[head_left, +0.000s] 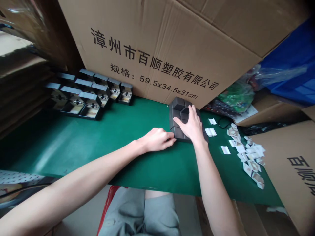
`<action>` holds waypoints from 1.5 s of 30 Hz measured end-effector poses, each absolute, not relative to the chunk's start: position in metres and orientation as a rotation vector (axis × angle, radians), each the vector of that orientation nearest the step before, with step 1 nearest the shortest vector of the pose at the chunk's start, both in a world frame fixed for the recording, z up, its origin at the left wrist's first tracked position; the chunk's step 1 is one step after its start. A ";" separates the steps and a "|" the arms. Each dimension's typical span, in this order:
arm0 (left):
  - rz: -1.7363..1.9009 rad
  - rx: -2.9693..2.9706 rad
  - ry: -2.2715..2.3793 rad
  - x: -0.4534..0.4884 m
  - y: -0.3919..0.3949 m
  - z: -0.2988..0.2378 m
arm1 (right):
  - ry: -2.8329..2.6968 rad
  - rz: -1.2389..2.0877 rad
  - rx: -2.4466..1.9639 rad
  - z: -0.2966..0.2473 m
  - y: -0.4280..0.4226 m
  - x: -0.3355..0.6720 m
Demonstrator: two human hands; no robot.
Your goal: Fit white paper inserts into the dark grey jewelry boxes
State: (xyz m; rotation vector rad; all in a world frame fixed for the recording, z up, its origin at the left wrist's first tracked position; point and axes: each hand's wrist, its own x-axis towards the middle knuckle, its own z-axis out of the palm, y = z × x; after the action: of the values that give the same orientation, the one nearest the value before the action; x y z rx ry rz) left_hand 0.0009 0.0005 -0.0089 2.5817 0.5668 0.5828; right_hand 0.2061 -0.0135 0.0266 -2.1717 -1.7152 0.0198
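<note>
A block of small dark grey boxes (179,115), set side by side in rows, lies on the green table against the large carton. One box (178,103) at its back left stands higher than the ones around it. My right hand (191,124) rests on top of the block with thumb and fingers spread. At the block's front left corner is my left hand (161,139), its fingers curled and their tips touching the corner. Whatever those fingers may hold is hidden. Several similar boxes (91,98) stand with raised lids at the back left, pale inserts and metal clasps inside.
A tall printed carton (152,42) walls off the back of the green table (137,167). White folded pieces (251,154) are heaped at the right, with a few loose ones (211,132) beside the block. Another carton (292,157) stands far right; stacked cardboard (19,82) is at left.
</note>
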 end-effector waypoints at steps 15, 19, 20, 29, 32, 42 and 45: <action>0.474 2.621 0.660 0.001 -0.001 -0.009 | -1.756 -0.050 -2.172 0.010 -0.005 0.216; 0.481 2.601 0.675 0.001 -0.003 -0.007 | -1.726 -0.116 -2.125 0.018 -0.005 0.203; 0.483 2.594 0.670 0.001 -0.003 -0.007 | -1.732 -0.147 -2.091 0.021 -0.005 0.195; 0.807 2.296 0.634 0.000 0.007 -0.019 | -2.109 -0.210 -1.609 0.052 0.016 0.087; 0.922 1.997 0.623 -0.003 0.012 -0.020 | -2.290 -0.052 -1.557 0.054 0.037 0.061; 1.120 1.577 0.831 -0.012 0.015 -0.013 | -2.657 0.247 -1.538 0.056 0.073 0.019; 1.169 1.473 0.837 -0.013 0.014 -0.013 | -2.678 0.252 -1.590 0.058 0.071 0.013</action>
State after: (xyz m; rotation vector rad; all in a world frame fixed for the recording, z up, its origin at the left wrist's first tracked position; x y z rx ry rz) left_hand -0.0133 0.0140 -0.0131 1.4730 0.8368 1.1692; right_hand 0.0134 0.0709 0.0578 -1.5899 -2.6784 0.2516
